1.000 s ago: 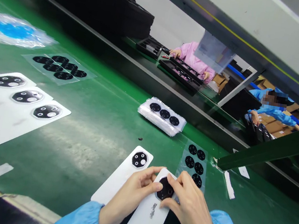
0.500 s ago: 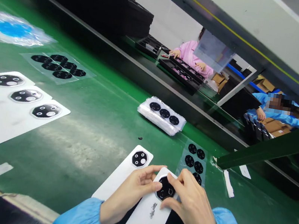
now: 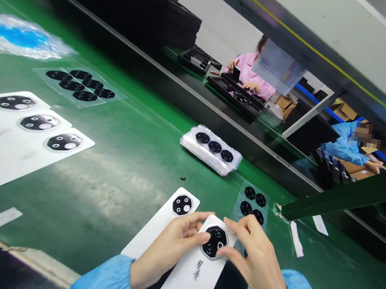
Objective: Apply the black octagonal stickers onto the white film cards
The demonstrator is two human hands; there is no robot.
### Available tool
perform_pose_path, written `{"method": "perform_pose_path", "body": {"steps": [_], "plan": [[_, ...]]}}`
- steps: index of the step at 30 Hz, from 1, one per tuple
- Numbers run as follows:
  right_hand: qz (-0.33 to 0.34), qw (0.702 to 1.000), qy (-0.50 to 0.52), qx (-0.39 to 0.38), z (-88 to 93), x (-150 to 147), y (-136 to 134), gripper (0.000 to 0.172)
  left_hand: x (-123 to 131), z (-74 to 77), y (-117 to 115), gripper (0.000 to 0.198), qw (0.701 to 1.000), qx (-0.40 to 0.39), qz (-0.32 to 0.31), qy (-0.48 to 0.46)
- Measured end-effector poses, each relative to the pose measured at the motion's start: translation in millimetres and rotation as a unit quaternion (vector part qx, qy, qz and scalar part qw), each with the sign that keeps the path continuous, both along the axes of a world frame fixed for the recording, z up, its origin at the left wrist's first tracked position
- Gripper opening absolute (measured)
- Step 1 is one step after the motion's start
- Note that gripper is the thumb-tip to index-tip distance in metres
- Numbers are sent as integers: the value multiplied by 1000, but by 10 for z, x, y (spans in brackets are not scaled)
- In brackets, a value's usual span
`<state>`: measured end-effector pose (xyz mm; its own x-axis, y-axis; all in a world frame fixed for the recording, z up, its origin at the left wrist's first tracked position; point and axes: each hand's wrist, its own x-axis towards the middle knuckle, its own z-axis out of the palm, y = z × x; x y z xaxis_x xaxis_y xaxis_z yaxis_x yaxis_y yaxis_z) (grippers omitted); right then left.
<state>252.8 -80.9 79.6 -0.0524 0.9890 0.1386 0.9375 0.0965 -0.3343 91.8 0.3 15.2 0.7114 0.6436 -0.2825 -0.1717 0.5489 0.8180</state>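
A white phone back cover (image 3: 189,280) with dark lettering lies tilted between my hands. An octagonal black camera lens cover (image 3: 215,240) sits inside the raised ring near its top. My left hand (image 3: 175,242) grips the cover's left side, with the thumb on the lens cover's left edge and the fingers behind. My right hand (image 3: 257,262) is at the upper right, its thumb on the lens cover's right edge and its index finger at the cover's top corner. A second white back cover (image 3: 157,222) lies left of my hands, partly hidden by the left one.
Beyond my hands are a sheet of black lens covers (image 3: 249,192) and a film-wrapped stack (image 3: 210,149). White back covers (image 3: 6,144) and another lens sheet (image 3: 79,85) lie left. A green post (image 3: 345,198) slants at right. Two people work across the bench.
My right index finger has moved off the lens cover to the back cover's top corner, and my right thumb has shifted right, uncovering more of the lens cover. My left hand keeps its grip.
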Motion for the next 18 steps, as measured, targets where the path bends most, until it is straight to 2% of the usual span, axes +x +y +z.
{"method": "perform_pose_path", "body": {"steps": [2,4,6,8,10,13,18], "plan": [[-61,993,101,-7,-29,45,-25,31,-3,4,-1,57,1000,0,3,1],[-126,966,219,-46,-72,69,-47,33,-1,4,-1,58,1000,2,5,1],[-157,916,351,-118,-121,68,-61,38,4,-3,-2,59,1000,7,3,-1],[-149,855,460,-186,-168,52,-65,40,11,-10,-4,59,1000,12,2,-3],[-133,817,518,-214,-206,33,-62,38,14,-7,-11,59,1000,11,2,-3],[-134,806,540,-202,-241,18,-57,35,8,22,-30,59,1000,4,3,-4],[-144,806,542,-190,-254,29,-67,32,-18,41,-63,54,1000,16,7,5]]}}
